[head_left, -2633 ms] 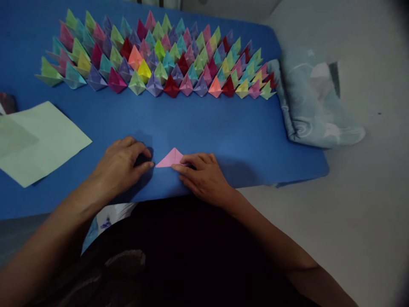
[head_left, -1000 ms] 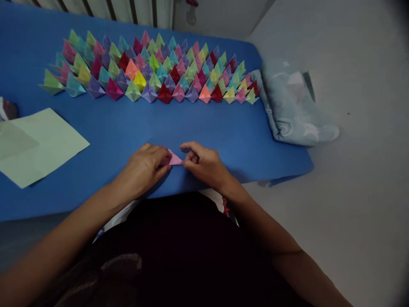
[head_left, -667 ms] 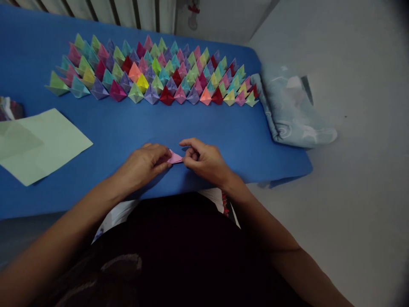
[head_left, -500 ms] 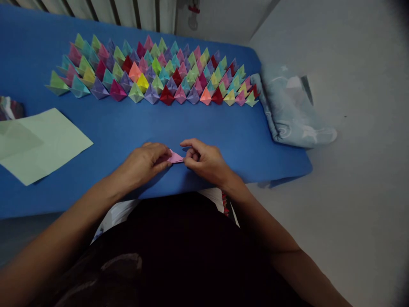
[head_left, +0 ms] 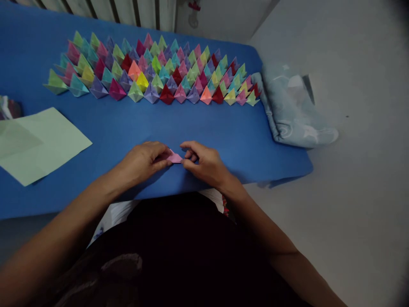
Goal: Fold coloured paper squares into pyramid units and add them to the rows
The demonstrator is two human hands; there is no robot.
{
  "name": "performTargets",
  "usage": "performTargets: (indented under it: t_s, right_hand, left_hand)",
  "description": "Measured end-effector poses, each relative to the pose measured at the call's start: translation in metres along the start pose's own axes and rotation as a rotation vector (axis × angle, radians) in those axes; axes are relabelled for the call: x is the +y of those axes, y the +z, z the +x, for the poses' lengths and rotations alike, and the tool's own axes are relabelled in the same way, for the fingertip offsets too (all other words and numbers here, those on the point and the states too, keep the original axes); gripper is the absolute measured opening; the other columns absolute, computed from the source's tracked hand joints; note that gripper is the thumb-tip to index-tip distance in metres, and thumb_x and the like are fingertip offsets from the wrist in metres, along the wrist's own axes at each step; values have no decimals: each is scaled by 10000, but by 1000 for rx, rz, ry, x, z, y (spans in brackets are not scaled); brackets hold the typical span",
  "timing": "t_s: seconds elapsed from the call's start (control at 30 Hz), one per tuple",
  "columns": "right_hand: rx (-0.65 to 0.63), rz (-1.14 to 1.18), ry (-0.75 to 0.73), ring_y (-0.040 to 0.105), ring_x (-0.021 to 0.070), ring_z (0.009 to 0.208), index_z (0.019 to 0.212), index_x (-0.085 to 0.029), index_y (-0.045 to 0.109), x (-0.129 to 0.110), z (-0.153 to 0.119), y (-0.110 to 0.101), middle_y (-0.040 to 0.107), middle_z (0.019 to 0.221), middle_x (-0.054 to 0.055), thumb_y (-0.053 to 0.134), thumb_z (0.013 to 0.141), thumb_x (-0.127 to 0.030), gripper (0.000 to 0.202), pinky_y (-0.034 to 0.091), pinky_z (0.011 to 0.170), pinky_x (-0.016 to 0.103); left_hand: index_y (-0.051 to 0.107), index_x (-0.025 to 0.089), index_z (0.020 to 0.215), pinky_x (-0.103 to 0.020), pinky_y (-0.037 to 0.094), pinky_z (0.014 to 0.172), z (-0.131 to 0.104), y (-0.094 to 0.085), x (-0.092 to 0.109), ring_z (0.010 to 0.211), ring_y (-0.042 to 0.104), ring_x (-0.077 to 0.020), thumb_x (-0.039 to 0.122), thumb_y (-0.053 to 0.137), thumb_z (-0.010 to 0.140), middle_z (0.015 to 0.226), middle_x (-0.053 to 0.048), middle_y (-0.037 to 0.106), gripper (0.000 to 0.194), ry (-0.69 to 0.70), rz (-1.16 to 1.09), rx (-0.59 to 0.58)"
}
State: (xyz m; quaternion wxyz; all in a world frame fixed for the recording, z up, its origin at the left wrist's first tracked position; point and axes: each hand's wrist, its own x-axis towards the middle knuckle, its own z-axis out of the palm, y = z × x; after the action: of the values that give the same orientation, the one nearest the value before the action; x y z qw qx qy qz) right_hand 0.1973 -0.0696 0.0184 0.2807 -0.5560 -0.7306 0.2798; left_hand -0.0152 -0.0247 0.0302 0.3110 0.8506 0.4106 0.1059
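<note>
A small piece of folded pink paper (head_left: 174,158) is between my two hands, close to the near edge of the blue-covered table. My left hand (head_left: 143,160) is closed on its left part, thumb in front and fingers behind, so that part is hidden. At the paper's right tip, the thumb of my right hand (head_left: 206,163) touches it with curled fingers behind, while the index finger is raised and bent above. Beyond both hands stand rows of small folded paper boats (head_left: 153,70) in many colours.
A pale green sheet of paper (head_left: 44,143) lies on the blue table cover (head_left: 134,121) at the left, near a dark patterned item (head_left: 10,107) at the frame's edge. A folded grey-blue cloth (head_left: 292,115) rests at the right end, against the wall.
The right part of the pink paper has changed shape, its upper edge now dipping before the right tip. My right thumb has straightened out along the tip; my left hand has hardly moved.
</note>
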Motion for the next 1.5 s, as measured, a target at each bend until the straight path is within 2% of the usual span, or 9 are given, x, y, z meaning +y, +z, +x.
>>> performTargets:
  t_s: [0.07,0.2,0.4,0.5,0.77,0.9,1.13,1.37,1.5]
  right_hand:
    - [15,-12,14,602,130,739,1187,-182,645,-2,-2,2,682,903,22,628,822,-218,368,487,735,273]
    - [26,41,128,598,136,687,1194,-185,632,-9,-4,7,650,753,-9,611,845,-206,350,480,687,274]
    - [55,376,327,560,103,599,1213,-221,589,-16,-2,14,625,766,-43,633,787,-176,431,476,612,261]
    - [71,500,372,580,99,584,1222,-232,557,-17,0,18,616,753,-57,626,777,-161,456,478,595,254]
    - [94,567,387,647,94,614,1162,-244,544,-20,2,22,629,750,-72,615,811,-190,362,499,608,236]
    - [99,556,391,646,92,599,1157,-250,547,-20,3,22,633,759,-70,603,803,-165,368,505,600,238]
    - [96,586,395,620,81,556,1145,-234,557,-22,3,23,587,693,-91,571,761,-98,407,479,559,223]
    - [125,493,314,568,79,541,1159,-238,571,-20,2,26,588,713,-79,554,770,-122,407,474,561,240]
    - [159,390,275,533,82,559,1156,-238,585,-21,3,27,567,714,-73,551,775,-130,397,467,575,239]
  left_hand:
    - [695,222,1026,-355,513,828,0,0,0,947,678,-218,408,531,906,1027,-53,744,276,-1,-8,1]
    - [695,217,1016,-369,524,834,1,1,0,923,687,-221,420,522,899,1026,-56,740,291,-33,-50,9]
    - [702,208,1033,-381,539,838,-1,0,2,911,693,-225,441,544,886,1026,-63,743,318,-73,-139,8]
    - [702,197,1045,-385,535,854,-1,0,2,924,691,-225,434,543,887,1032,-71,742,326,-92,-167,21]
    - [714,210,992,-375,520,829,1,4,0,896,683,-231,498,533,870,1006,-64,739,362,-108,-220,39]
    - [710,218,996,-352,508,798,1,5,1,887,680,-225,470,538,873,994,-57,736,329,-103,-195,43]
    - [694,190,951,-354,477,818,-2,9,7,914,650,-237,383,578,888,943,-74,718,234,-34,34,76]
    - [682,194,968,-330,473,806,-3,14,5,894,652,-220,329,514,954,950,-68,724,216,51,125,130]
    - [684,164,970,-365,461,767,-9,21,12,829,651,-252,285,467,979,883,-95,718,248,86,347,189]
